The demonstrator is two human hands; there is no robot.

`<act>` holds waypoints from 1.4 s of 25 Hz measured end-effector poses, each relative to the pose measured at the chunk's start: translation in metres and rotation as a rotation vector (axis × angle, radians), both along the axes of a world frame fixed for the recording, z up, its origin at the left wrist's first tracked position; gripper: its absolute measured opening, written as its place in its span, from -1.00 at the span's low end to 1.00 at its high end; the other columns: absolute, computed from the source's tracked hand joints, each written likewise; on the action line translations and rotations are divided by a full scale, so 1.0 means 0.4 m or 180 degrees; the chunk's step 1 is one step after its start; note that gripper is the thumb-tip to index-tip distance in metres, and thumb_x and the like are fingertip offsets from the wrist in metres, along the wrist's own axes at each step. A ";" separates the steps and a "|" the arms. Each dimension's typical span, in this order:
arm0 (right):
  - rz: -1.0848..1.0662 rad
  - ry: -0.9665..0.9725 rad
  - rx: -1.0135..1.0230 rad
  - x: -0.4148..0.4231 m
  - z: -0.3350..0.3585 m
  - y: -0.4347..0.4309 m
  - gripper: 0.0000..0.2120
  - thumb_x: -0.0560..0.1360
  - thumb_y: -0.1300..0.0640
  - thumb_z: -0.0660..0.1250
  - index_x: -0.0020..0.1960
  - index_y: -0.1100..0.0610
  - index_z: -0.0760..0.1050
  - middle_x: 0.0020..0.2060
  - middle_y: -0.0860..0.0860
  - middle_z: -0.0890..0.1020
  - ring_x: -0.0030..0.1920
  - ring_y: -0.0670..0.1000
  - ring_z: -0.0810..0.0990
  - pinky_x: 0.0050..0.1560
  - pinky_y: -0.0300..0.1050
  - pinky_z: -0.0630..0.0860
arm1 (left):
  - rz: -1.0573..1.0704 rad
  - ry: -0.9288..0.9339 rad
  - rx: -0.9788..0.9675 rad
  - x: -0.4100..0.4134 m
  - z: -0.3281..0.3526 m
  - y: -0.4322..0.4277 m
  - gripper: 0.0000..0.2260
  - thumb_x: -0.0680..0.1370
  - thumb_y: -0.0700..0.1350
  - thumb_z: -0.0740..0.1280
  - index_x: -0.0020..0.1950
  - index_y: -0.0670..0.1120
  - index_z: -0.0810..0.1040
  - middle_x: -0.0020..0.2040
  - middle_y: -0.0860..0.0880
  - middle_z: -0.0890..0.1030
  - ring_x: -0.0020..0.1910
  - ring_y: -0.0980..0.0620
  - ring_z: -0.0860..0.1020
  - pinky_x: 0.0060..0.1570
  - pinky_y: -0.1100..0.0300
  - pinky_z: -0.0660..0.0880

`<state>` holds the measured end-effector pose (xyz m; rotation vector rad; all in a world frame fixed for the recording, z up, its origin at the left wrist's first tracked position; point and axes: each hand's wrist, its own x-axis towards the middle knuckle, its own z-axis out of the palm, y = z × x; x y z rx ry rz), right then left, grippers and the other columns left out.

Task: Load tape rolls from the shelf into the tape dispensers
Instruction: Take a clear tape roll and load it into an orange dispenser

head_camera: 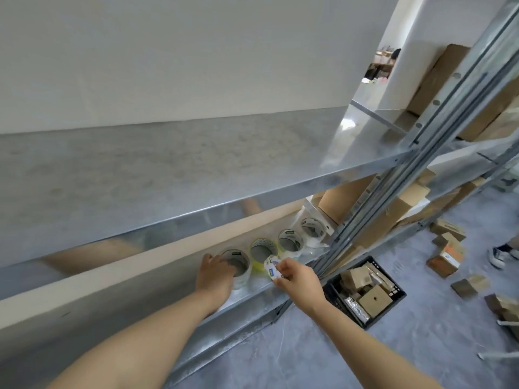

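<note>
The right hand point(293, 277) pinched a small white-and-blue label point(273, 269), possibly wrapper scrap. The left hand point(216, 275) curled its fingers round the nearest clear tape roll point(240, 266) on the shelf point(254, 286), seemingly to lift it; a yellow roll point(263, 252) stood beyond.

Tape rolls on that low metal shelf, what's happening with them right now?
A person reaches into the metal shelf, where four tape rolls stand in a row. The left hand grips the nearest clear roll; the right hand pinches a small white and blue label near the yellow roll. No dispenser is in view. A black crate sits on the floor nearby.
</note>
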<state>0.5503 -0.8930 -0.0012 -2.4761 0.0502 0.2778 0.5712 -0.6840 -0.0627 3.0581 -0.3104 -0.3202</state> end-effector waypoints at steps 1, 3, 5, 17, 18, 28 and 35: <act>0.0139 -0.0032 -0.0041 0.012 -0.002 0.006 -0.88 0.42 0.07 0.40 -0.12 -0.01 0.46 -0.18 -0.05 0.65 -0.15 -0.02 0.60 -0.18 -0.11 0.48 | 0.0084 -0.0027 -0.0072 -0.007 0.005 0.016 -0.77 0.50 -0.18 0.26 0.10 0.02 0.59 0.21 0.00 0.58 0.36 -0.04 0.38 0.44 -0.02 0.09; 0.0541 -0.0238 -0.0307 0.035 -0.007 0.032 -0.85 0.41 0.09 0.35 -0.19 -0.01 0.35 -0.28 -0.03 0.59 -0.24 0.05 0.55 -0.32 -0.10 0.39 | 0.0349 -0.0036 -0.0174 -0.028 0.022 0.060 -0.73 0.51 -0.12 0.25 0.16 0.08 0.57 0.19 0.02 0.59 0.33 0.00 0.41 0.45 -0.01 0.03; 0.1115 -0.0487 -0.0619 0.056 -0.021 0.072 -0.89 0.41 0.09 0.29 -0.15 0.03 0.35 -0.29 0.03 0.59 -0.25 0.12 0.55 -0.35 -0.05 0.39 | 0.0871 0.0003 -0.0259 -0.068 0.043 0.114 -0.68 0.53 -0.08 0.20 0.25 0.14 0.53 0.23 0.04 0.59 0.32 0.03 0.43 0.44 0.01 0.02; 0.2873 -0.0963 -0.2121 0.084 -0.178 0.237 -0.84 0.35 0.02 0.40 -0.15 0.09 0.53 -0.22 0.08 0.68 -0.20 0.14 0.67 -0.34 -0.14 0.42 | 0.3267 -0.0233 -0.0738 -0.481 0.230 0.372 -0.76 0.55 0.02 0.19 0.15 0.11 0.57 0.15 0.03 0.65 0.23 -0.01 0.53 0.23 0.04 0.21; 0.2946 -0.1023 -0.2036 0.082 -0.170 0.250 -0.77 0.23 0.01 0.49 -0.23 0.08 0.51 -0.32 0.07 0.64 -0.31 0.14 0.64 -0.39 -0.14 0.41 | 0.3418 -0.0286 -0.0795 -0.512 0.243 0.377 -0.77 0.54 0.03 0.21 0.13 0.11 0.58 0.13 0.05 0.66 0.22 0.00 0.54 0.20 0.05 0.21; 0.5156 -0.1483 0.0586 -0.274 0.110 0.683 -0.37 0.42 -0.08 0.39 0.43 0.02 0.31 0.39 -0.02 0.41 0.43 0.00 0.30 0.39 -0.05 0.20 | 0.3473 -0.0334 -0.0174 -0.782 0.339 0.340 -0.76 0.52 0.02 0.25 0.15 0.08 0.58 0.08 -0.01 0.63 0.19 -0.01 0.52 0.20 0.02 0.19; 0.5488 -0.1017 0.0479 -0.537 0.156 0.819 -0.67 0.47 -0.09 0.33 0.20 -0.02 0.47 0.10 -0.12 0.63 0.12 -0.05 0.52 0.29 -0.09 0.27 | 0.3585 -0.0509 0.0265 -0.980 0.383 0.416 -0.79 0.48 0.03 0.27 0.06 0.10 0.60 0.00 0.02 0.61 0.11 0.02 0.52 0.19 0.01 0.22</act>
